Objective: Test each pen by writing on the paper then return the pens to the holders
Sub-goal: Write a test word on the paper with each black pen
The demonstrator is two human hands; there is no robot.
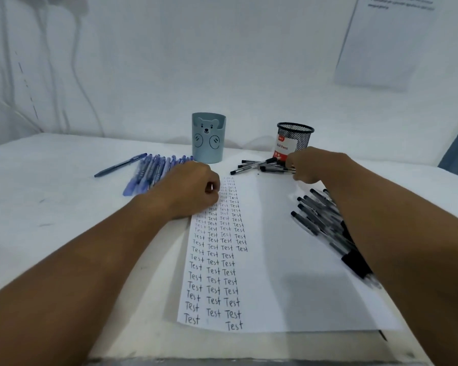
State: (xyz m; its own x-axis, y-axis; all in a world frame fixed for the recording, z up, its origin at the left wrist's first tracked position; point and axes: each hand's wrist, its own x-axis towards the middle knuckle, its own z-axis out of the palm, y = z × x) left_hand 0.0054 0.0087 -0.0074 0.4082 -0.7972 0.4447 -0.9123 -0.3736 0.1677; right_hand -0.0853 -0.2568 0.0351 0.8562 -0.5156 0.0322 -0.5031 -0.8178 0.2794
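Note:
A white paper (275,247) with several columns of handwritten "Test" lies in front of me. My left hand (188,188) rests as a loose fist on the paper's upper left edge and holds nothing. My right hand (315,163) reaches to a small pile of black pens (259,166) in front of the black mesh holder (298,138); its fingers and thumb pinch the end of one pen there. A second heap of black pens (320,220) lies on the paper's right side, partly under my right forearm. Blue pens (154,169) lie beside the blue bear holder (208,137).
Both holders stand at the back of the white table (50,194), close to the white wall. One blue pen (119,165) lies apart at the left of the row. The table's front edge runs just below the paper.

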